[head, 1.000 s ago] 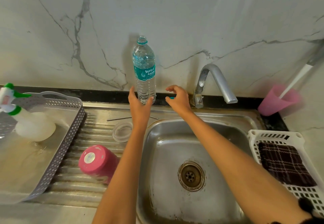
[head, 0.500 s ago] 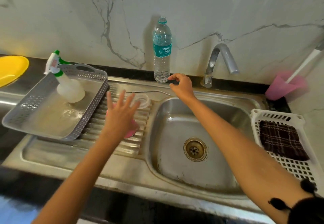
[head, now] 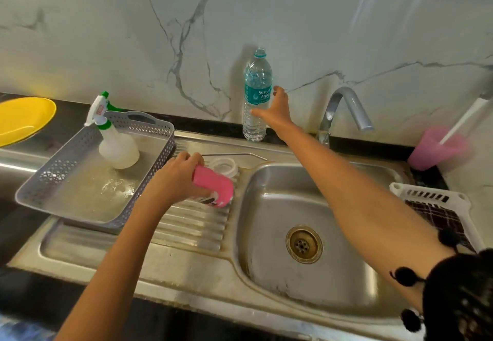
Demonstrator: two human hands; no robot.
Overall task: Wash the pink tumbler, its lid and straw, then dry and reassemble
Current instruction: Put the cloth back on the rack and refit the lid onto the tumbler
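My left hand [head: 177, 177] grips the pink tumbler [head: 214, 184], which lies tilted on the ribbed drainboard [head: 192, 231] left of the sink basin. Just behind the tumbler rests its clear round lid [head: 224, 165]. The metal straw [head: 234, 155] lies flat along the back of the drainboard. My right hand [head: 277, 111] is raised beside the clear water bottle [head: 256, 95] at the wall, fingers apart and holding nothing, thumb touching or almost touching the bottle.
A grey perforated tray [head: 149, 129] with a white spray bottle [head: 114, 140] sits left. The sink basin [head: 306, 201] has a brass drain [head: 304, 244]; the tap [head: 344, 108] stands behind it. A pink cup [head: 437, 148], white basket [head: 426, 193] with checked cloth, and yellow plate [head: 21, 119] flank.
My left hand dropped from open above the drainboard and took hold of the pink tumbler. My right hand rose from the sink's back rim up alongside the water bottle.
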